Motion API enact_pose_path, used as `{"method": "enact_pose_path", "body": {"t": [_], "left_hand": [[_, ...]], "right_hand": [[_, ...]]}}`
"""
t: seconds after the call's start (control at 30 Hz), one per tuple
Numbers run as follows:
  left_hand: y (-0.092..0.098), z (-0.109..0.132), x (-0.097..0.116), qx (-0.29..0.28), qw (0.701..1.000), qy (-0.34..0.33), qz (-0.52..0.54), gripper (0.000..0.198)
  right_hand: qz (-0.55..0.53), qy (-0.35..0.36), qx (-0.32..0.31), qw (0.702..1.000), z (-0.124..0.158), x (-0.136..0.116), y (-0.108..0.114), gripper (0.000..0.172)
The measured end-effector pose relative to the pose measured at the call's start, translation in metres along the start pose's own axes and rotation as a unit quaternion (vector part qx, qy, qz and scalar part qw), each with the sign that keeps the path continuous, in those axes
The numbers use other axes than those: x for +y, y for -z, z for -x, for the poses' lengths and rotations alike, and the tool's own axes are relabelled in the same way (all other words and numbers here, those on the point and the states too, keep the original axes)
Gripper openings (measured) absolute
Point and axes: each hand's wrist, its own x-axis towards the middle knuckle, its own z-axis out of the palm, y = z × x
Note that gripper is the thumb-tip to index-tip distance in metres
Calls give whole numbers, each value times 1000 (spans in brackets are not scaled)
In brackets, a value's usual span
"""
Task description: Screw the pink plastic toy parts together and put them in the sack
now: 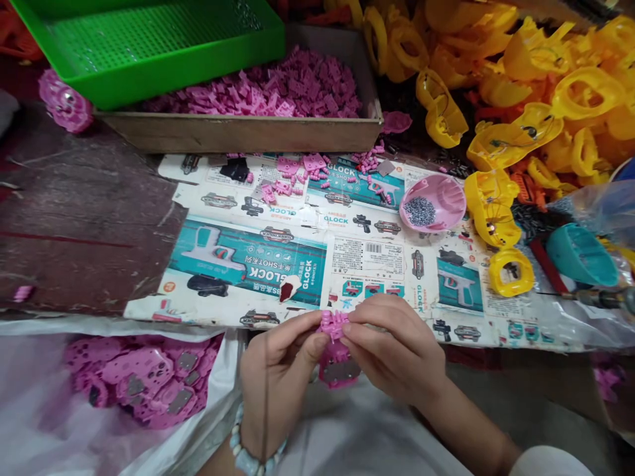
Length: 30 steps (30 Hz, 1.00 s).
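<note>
Both hands meet at the table's front edge around a pink plastic part (338, 370) with a grey plate on its lower end. My left hand (282, 370), with a beaded bracelet at the wrist, pinches its upper left side between thumb and fingers. From the right, my right hand (397, 347) has its fingertips closed on the upper right side of the same part. Small pink pieces show at the top of the part between the fingertips. The tips of some fingers are hidden behind it.
A printed cardboard sheet (297, 225) covers the table. Behind it stand a box of pink pieces (238, 134) and a green tray (188, 73). A pink cup (446, 198) holds small metal bits. Yellow shells (496, 205) pile up right; a white bag (218, 383) of pink parts is left.
</note>
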Motion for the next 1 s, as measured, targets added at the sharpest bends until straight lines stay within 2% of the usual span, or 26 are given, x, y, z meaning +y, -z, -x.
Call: {"method": "enact_pose_path", "body": {"t": [0.23,0.37,0.47,0.57,0.63,0.73,0.87,1.0], "left_hand": [[1,-2,2,-4,999,19,37,14],[0,0,1,-16,999,-8,31,17],[1,1,2,-32,999,-32,18,17],[4,3,3,-54,996,-73,-5,15],[8,4,2,-64,988,-134,-38,17],[13,2,-1,-93,962,-238,-98,20],[15,-4,-7,-112,948,-268,-126,20],[15,-9,-9,-128,946,-282,-94,20]], "right_hand": [[-29,28,13,999,4,4,-2,17],[-11,15,-11,1000,5,1,-1,17],[-25,2,3,1000,3,-6,2,19],[-60,-24,5,998,-2,-13,8,20],[-125,-76,-14,989,-5,-16,13,23],[-208,-142,-54,966,-8,-16,18,29],[-213,-117,-57,968,-8,-10,16,19],[-196,-95,-51,975,-6,-8,12,14]]}}
